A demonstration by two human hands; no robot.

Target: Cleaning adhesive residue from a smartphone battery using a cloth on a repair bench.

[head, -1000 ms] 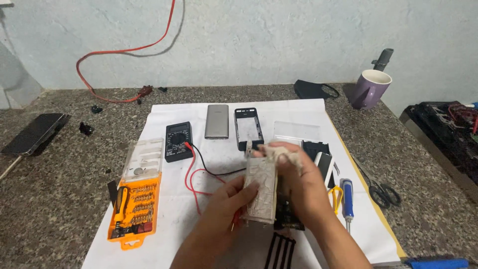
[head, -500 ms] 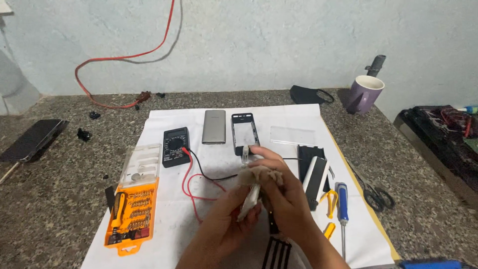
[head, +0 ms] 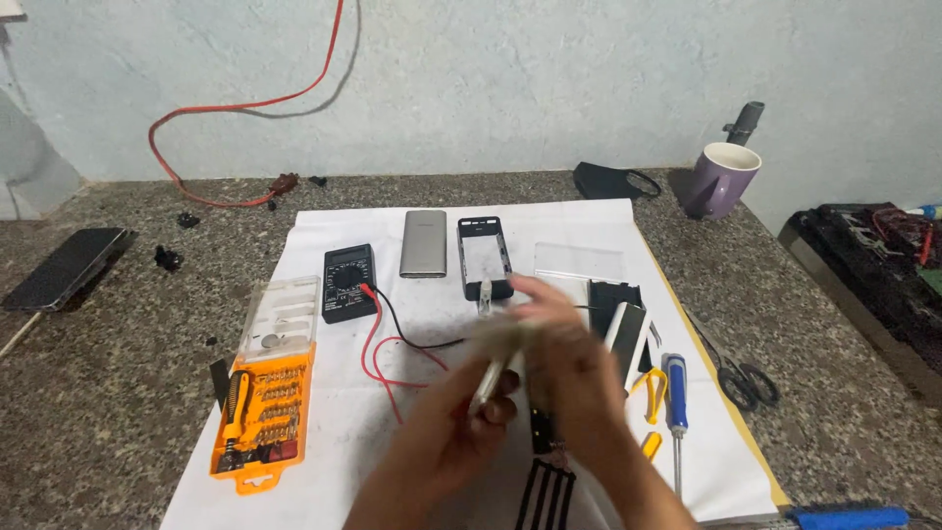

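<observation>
Hands meet near the middle of the white paper sheet (head: 324,471) spread on the speckled granite surface (head: 98,393): the left hand (head: 446,437) and the right hand (head: 574,378) both close their grip on a thin pale flat panel (head: 498,365), held edge-on and blurred above the sheet. Just beyond it, far from the person, lie a black phone frame (head: 486,257) and a silver phone back cover (head: 423,243), with a black multimeter (head: 348,283) and its red and black leads (head: 388,353) to the left. An orange screwdriver bit case (head: 260,422) sits at near left. A blue-handled screwdriver (head: 675,393) and black scissors (head: 746,378) lie to the right, a purple mug (head: 721,182) at far right.
</observation>
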